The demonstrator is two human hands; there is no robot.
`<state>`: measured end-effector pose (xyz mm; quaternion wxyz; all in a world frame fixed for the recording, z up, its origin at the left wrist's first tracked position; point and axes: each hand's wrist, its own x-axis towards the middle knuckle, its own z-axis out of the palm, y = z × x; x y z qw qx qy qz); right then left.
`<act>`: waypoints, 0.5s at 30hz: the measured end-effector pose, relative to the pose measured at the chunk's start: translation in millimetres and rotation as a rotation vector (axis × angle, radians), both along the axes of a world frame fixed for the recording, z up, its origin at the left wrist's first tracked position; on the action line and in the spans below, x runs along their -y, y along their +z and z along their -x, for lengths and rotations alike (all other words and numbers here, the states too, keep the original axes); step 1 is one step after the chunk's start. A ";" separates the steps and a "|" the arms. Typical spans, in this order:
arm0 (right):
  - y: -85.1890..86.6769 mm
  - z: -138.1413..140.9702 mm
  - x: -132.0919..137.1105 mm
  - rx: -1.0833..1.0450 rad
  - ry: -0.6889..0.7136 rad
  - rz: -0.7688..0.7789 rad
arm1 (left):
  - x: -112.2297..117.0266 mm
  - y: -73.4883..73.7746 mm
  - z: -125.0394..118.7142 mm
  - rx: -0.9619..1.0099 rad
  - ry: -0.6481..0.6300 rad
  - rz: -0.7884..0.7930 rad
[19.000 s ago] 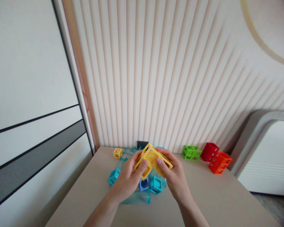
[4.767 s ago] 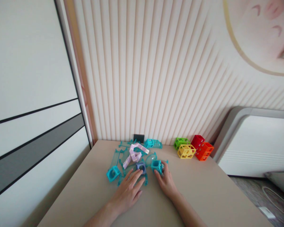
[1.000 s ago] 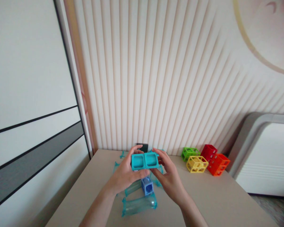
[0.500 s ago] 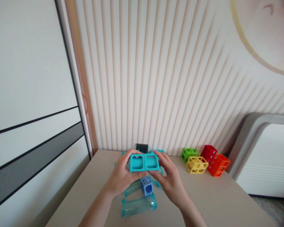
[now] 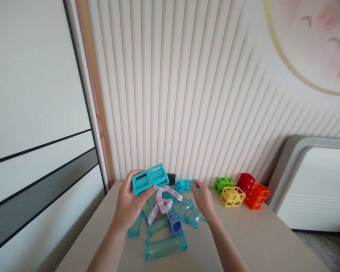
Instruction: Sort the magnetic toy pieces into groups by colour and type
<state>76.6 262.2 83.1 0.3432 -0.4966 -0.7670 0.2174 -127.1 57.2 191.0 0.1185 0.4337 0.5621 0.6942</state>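
Note:
My left hand (image 5: 130, 204) is raised over the left of the table, wrapped around a teal two-window block (image 5: 149, 179) that is tilted up to the right. My right hand (image 5: 203, 197) is free of that block, its thumb and fingers apart beside a small teal cube piece (image 5: 183, 184) at the back. Contact with that piece cannot be made out. Between the hands lies a lilac and white segmented snake puzzle (image 5: 166, 206). A blue cube block (image 5: 174, 223) sits nearer, among clear teal tubes. One straight tube (image 5: 166, 247) lies in front.
Curved clear tubes (image 5: 185, 208) lie left of my right wrist. Toward the back right stand green (image 5: 224, 184), yellow (image 5: 232, 197), red (image 5: 246, 183) and orange (image 5: 257, 196) blocks. A black object (image 5: 172, 178) stands by the ribbed wall (image 5: 164, 94).
My right hand has let go of the teal two-window block and moved slightly right. My left hand has carried the block left and tilted it, uncovering the lilac snake puzzle.

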 end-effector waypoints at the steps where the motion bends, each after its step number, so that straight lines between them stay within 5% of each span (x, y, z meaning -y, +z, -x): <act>1: -4.1 3.8 -3.9 0.042 0.004 0.003 | 0.6 1.1 -0.9 -0.004 0.001 -0.006; 9: -12.4 45.3 -9.7 0.348 0.062 0.053 | 6.0 2.7 -5.2 -0.021 -0.062 -0.025; 15: -20.7 47.3 -14.1 0.392 0.099 0.092 | 9.1 6.2 -6.5 -0.019 -0.086 -0.041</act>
